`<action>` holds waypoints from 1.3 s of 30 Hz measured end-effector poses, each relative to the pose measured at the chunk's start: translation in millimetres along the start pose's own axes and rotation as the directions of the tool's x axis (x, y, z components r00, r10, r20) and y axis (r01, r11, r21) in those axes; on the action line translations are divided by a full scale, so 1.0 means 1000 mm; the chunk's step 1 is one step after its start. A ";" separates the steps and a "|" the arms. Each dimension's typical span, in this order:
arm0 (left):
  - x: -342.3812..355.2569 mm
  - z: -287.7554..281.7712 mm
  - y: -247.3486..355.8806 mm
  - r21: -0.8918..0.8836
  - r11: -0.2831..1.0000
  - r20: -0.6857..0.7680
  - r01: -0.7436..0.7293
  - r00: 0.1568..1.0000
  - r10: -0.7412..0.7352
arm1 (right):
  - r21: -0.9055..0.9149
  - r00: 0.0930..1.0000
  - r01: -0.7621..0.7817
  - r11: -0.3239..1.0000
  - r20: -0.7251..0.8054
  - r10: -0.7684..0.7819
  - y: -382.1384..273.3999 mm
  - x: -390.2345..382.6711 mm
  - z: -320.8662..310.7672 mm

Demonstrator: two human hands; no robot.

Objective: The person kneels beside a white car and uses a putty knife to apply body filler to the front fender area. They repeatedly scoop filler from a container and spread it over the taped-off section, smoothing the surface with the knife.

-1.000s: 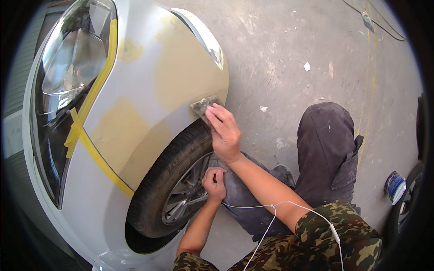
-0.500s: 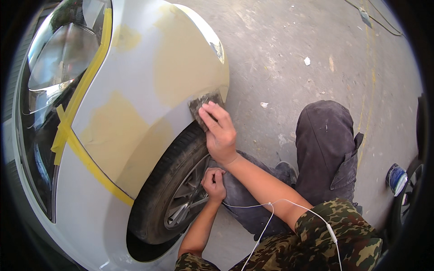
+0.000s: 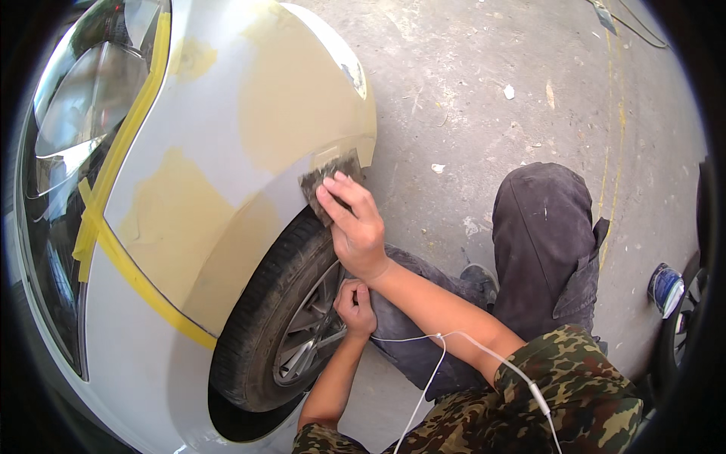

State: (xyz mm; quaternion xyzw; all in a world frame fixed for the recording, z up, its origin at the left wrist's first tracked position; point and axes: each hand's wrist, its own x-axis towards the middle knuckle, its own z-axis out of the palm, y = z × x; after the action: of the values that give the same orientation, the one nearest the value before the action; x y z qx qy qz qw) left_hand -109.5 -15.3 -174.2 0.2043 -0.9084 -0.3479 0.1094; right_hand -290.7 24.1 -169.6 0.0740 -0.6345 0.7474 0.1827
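My right hand [image 3: 358, 231] holds a flat, dark, mottled putty scraper [image 3: 331, 181], fingers laid along its face. The scraper rests against the car's bumper [image 3: 344, 147], just above the front tyre, where the surface is tan with filler. Below it, my left hand [image 3: 355, 309] is closed in a fist beside the wheel [image 3: 308, 340], close to my left knee. Its curled fingers hide whatever may be inside. Larger patches of filler [image 3: 178, 219] cover parts of the light-coloured fender and bumper.
Yellow masking tape [image 3: 125, 178] borders the headlight [image 3: 91, 98] and follows the panel seam. A white earphone cord [image 3: 484, 349] hangs across my right forearm. Paint flakes lie on the concrete floor [image 3: 446, 91]. A blue-and-white container [image 3: 665, 290] stands by another wheel at right.
The scraper and my right hand have shifted slightly left and down along the bumper edge. My left fist stays almost still. The car sits slightly farther left in view.
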 end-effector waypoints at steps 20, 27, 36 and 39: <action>0.003 -0.002 -0.001 0.001 1.000 0.001 0.002 1.000 -0.002 | -0.056 0.986 -0.165 0.985 -0.031 0.164 0.045 -0.022 -0.021; 0.005 -0.002 -0.002 0.011 1.000 0.006 -0.003 1.000 0.003 | 0.003 0.978 -0.202 0.979 -0.047 0.201 0.062 0.005 -0.016; 0.003 0.000 -0.003 0.006 1.000 -0.001 -0.004 1.000 0.004 | -0.014 0.972 -0.220 0.975 -0.092 0.218 0.084 -0.005 -0.017; 0.004 -0.001 -0.004 0.000 1.000 0.012 0.000 1.000 0.000 | 0.045 0.965 -0.261 0.964 0.003 0.261 0.088 -0.010 0.005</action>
State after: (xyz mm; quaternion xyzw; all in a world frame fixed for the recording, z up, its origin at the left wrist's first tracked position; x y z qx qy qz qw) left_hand -111.8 -20.3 -176.1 0.2023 -0.9092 -0.3489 0.1038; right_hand -314.7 5.9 -253.2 -0.0075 -0.6216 0.7790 0.0820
